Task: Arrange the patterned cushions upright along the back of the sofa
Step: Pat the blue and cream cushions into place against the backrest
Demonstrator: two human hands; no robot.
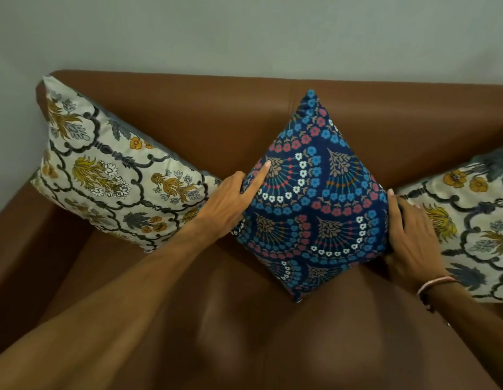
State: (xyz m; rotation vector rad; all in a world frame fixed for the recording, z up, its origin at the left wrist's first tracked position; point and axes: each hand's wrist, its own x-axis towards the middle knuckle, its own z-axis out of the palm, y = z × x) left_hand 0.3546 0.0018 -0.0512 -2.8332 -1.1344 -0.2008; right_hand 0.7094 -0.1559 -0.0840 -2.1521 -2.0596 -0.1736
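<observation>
Three patterned cushions show on one brown sofa [244,114]. Two are of the cream floral kind: the left cream cushion [115,175] and the right cream cushion [475,218], the latter cut off by the frame edge. One is of the dark kind: the navy blue cushion [315,198] between them. Two hands are in view, the left hand [225,206] and the right hand [413,243]. One bracelet [433,282] circles the right wrist.
</observation>
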